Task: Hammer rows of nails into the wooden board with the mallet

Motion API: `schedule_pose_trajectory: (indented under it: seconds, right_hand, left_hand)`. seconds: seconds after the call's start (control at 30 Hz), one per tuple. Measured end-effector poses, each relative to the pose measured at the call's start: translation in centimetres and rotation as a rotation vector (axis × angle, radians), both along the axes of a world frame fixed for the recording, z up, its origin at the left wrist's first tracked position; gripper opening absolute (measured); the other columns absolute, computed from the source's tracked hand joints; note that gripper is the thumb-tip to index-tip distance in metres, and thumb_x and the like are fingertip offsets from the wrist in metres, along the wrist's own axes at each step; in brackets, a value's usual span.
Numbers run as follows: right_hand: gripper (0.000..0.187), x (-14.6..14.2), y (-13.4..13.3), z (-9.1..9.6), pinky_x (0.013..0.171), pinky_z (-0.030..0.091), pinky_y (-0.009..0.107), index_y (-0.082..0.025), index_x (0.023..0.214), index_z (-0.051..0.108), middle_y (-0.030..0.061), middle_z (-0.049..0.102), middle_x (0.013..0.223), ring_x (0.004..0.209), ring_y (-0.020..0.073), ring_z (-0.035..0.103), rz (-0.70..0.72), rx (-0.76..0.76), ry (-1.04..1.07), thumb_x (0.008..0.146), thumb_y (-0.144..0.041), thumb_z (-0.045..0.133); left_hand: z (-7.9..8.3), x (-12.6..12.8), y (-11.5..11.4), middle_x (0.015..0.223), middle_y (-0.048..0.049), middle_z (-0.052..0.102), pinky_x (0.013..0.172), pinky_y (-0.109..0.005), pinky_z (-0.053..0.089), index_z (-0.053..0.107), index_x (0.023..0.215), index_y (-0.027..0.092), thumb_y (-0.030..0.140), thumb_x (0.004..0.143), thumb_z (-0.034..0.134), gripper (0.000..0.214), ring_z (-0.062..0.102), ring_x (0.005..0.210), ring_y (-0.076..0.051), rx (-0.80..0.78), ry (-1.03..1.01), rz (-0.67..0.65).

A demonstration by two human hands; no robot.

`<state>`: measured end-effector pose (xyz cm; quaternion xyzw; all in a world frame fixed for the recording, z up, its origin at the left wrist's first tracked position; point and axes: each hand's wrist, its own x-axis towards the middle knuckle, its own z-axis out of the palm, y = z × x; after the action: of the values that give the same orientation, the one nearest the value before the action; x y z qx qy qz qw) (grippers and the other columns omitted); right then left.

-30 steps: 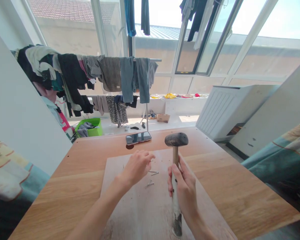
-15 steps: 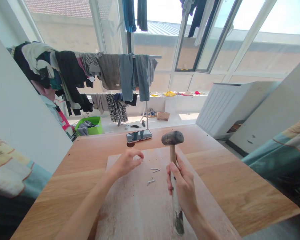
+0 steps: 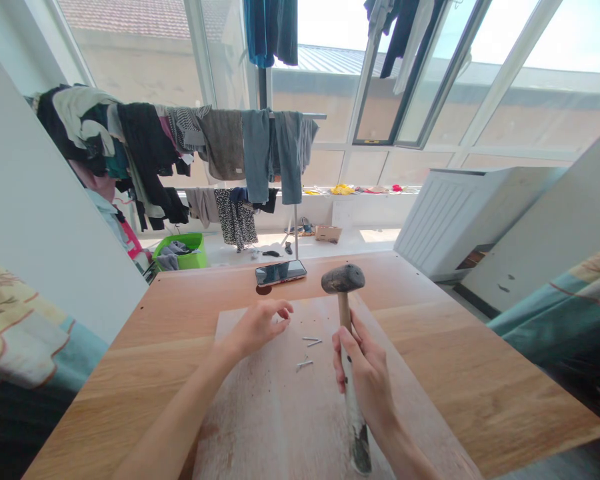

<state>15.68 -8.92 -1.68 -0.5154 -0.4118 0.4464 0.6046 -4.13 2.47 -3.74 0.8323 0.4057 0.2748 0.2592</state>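
My right hand [image 3: 363, 363] is wrapped around the pale, worn wooden handle of a hammer [image 3: 343, 279]. Its dark, blunt head points up and away from me, above the far part of a whitish wooden board [image 3: 260, 427]. On the left, my left hand [image 3: 263, 325] is low over the board's far left part, fingers curled, with a gap between thumb and index finger. I make out nothing held there. Between the hands, several silver nails [image 3: 312, 341] lie loose on the board, a few more [image 3: 305, 365] closer to me.
Under the board is a wooden table [image 3: 430, 333]. A phone [image 3: 281, 273] lies beyond the board, beside a dark round hole [image 3: 263, 290]. Past the table stand a clothes-laden drying rack [image 3: 310, 116], a green basket [image 3: 196, 259] and a white cabinet-like unit [image 3: 445, 213]. Curtains hang at both sides.
The view has shifted slightly. My left hand's thumb and index finger look a little differently bent. The hammer stays in my right hand, its head tilted slightly left; the nails lie as before.
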Motion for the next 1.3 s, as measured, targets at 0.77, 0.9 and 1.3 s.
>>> schedule_pose_trajectory:
  seconds: [0.77, 0.9, 1.3]
  right_hand:
    - [0.053, 0.2, 0.1, -1.2, 0.025, 0.036, 0.014, -0.023, 0.143, 0.052, -0.009, 0.05, 0.068, 0.034, 0.0039, 0.04, 0.248, -0.107, -0.061, 0.095, -0.043, 0.055]
    - [0.053, 0.2, 0.1, -1.9, 0.026, 0.037, 0.014, -0.025, 0.146, 0.052, -0.0089, 0.05, 0.067, 0.034, 0.0046, 0.042, 0.275, -0.135, -0.152, 0.095, -0.042, 0.054]
    - [0.055, 0.3, -0.5, -1.5, 0.032, 0.037, 0.016, -0.019, 0.144, 0.056, -0.009, 0.052, 0.062, 0.034, 0.0053, 0.046, 0.297, -0.09, -0.236, 0.094, -0.043, 0.056]
  left_hand:
    - [-0.2, 0.2, -0.1, 0.093, -0.0013, 0.079, 0.09, -0.032, 0.052, 0.068, 0.116, 0.022, 0.016, 0.083, 0.067, 0.033, 0.073, 0.09, -0.02, -0.011, 0.043, 0.046]
    - [0.3, 0.4, -0.2, 0.093, -0.0011, 0.08, 0.09, -0.032, 0.051, 0.068, 0.119, 0.023, 0.015, 0.083, 0.067, 0.036, 0.073, 0.091, -0.021, 0.023, 0.048, 0.046]
    - [0.8, 0.6, -0.6, 0.089, -0.0011, 0.08, 0.081, -0.029, 0.051, 0.071, 0.113, 0.022, 0.013, 0.08, 0.068, 0.035, 0.073, 0.084, -0.021, 0.008, 0.027, 0.068]
